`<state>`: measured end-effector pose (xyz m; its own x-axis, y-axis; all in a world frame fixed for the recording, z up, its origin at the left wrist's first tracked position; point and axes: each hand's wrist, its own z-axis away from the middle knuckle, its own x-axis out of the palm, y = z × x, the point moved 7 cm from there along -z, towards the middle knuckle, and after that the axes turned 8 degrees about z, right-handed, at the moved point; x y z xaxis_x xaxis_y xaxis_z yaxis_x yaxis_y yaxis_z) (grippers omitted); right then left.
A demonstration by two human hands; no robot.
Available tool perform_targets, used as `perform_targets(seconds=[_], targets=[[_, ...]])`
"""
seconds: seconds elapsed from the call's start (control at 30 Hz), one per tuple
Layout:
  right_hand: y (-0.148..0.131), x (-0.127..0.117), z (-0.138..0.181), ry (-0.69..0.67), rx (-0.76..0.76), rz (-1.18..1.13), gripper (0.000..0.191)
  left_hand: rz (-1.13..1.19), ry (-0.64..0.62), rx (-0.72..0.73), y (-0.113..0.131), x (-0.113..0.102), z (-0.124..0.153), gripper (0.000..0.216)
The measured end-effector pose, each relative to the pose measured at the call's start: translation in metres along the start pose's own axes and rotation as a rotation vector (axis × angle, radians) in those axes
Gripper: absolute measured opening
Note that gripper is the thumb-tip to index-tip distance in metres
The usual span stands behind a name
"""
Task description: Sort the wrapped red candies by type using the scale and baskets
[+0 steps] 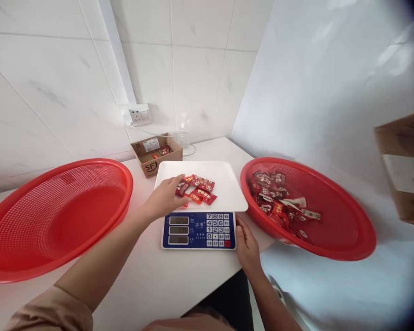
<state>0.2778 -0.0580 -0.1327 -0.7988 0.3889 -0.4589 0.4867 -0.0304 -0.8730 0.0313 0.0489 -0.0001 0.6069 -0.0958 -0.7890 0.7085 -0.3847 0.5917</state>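
My left hand [166, 196] rests on the white tray [227, 193] of a weighing scale [199, 230], fingers closed around several red wrapped candies [199, 189] lying there. My right hand [246, 243] lies flat on the table beside the scale's blue keypad, at its right front corner, holding nothing. To the right a red mesh basket [345, 230] holds many more red and white wrapped candies [279, 202]. On the left a second red mesh basket [55, 211] stands with nothing in it.
A small open cardboard box [157, 154] with a few candies sits behind the scale by the tiled wall. A clear bottle [184, 133] and a wall socket [140, 115] are behind it. A blurred cardboard box [405, 165] shows at the right edge.
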Motion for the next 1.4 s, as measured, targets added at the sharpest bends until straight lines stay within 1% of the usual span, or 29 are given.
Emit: perform_targets(seconds=[0.1,0.17,0.23,0.33,0.5,0.53,0.6,0.67,0.7,0.73,0.77,0.8,0.83,0.9,0.93,1.0,1.03,1.1,1.27,1.33,1.4], targets=[[-0.003,-0.001,0.0,0.005,-0.011,-0.008,0.055,-0.108,-0.073,0.004,0.003,0.009,-0.009,0.076],[-0.003,-0.001,0.0,-0.005,-0.007,-0.018,0.055,-0.124,-0.107,-0.003,0.002,0.01,-0.012,0.066],[-0.001,0.0,0.0,-0.014,0.004,-0.025,0.055,-0.094,-0.128,-0.01,0.0,0.009,-0.014,0.05],[0.003,0.001,-0.001,-0.031,0.012,-0.029,0.055,-0.04,-0.121,-0.021,-0.004,0.004,-0.017,0.031],[0.006,0.002,-0.002,-0.043,0.019,-0.032,0.054,0.001,-0.066,-0.041,-0.01,-0.006,-0.016,0.024],[0.005,0.002,-0.001,-0.037,0.021,-0.039,0.054,0.009,-0.038,-0.028,-0.01,-0.012,-0.013,0.023],[0.004,0.001,-0.001,-0.027,0.021,-0.058,0.053,0.016,0.061,0.008,-0.011,-0.031,-0.005,0.02],[0.002,0.001,-0.001,-0.023,0.021,-0.075,0.054,-0.005,0.202,0.014,-0.016,-0.061,0.01,0.018],[0.002,0.001,-0.001,-0.023,0.023,-0.079,0.054,-0.036,0.26,-0.004,-0.021,-0.076,0.019,0.018],[0.002,0.0,-0.001,-0.022,0.027,-0.081,0.055,-0.082,0.319,-0.057,-0.029,-0.093,0.03,0.02],[0.003,0.0,-0.002,-0.019,0.03,-0.081,0.055,-0.148,0.32,-0.133,-0.038,-0.104,0.04,0.022],[0.003,0.0,-0.002,-0.017,0.03,-0.079,0.055,-0.22,0.262,-0.22,-0.049,-0.111,0.049,0.025],[0.003,0.0,-0.002,-0.014,0.03,-0.076,0.055,-0.29,0.235,-0.312,-0.06,-0.119,0.058,0.027],[0.005,0.0,-0.003,-0.01,0.03,-0.07,0.055,-0.391,0.163,-0.421,-0.075,-0.125,0.073,0.032],[0.005,0.0,-0.003,-0.009,0.029,-0.068,0.054,-0.428,0.152,-0.44,-0.078,-0.125,0.076,0.036],[0.006,0.0,-0.003,-0.002,0.027,-0.069,0.053,-0.454,0.133,-0.413,-0.074,-0.116,0.076,0.045],[0.006,0.001,-0.003,0.001,0.027,-0.069,0.053,-0.442,0.121,-0.381,-0.068,-0.109,0.072,0.049],[0.007,0.001,-0.003,0.004,0.033,-0.062,0.054,-0.367,0.05,-0.296,-0.049,-0.086,0.058,0.055],[0.006,0.001,-0.003,0.015,0.021,-0.044,0.054,-0.198,-0.304,-0.028,0.009,-0.017,0.014,0.075],[0.005,0.0,-0.002,0.025,0.021,-0.039,0.053,-0.159,-0.394,0.006,0.021,0.003,-0.004,0.087],[0.005,0.0,-0.002,0.038,0.02,-0.042,0.053,-0.143,-0.439,0.011,0.024,0.017,-0.021,0.099]])
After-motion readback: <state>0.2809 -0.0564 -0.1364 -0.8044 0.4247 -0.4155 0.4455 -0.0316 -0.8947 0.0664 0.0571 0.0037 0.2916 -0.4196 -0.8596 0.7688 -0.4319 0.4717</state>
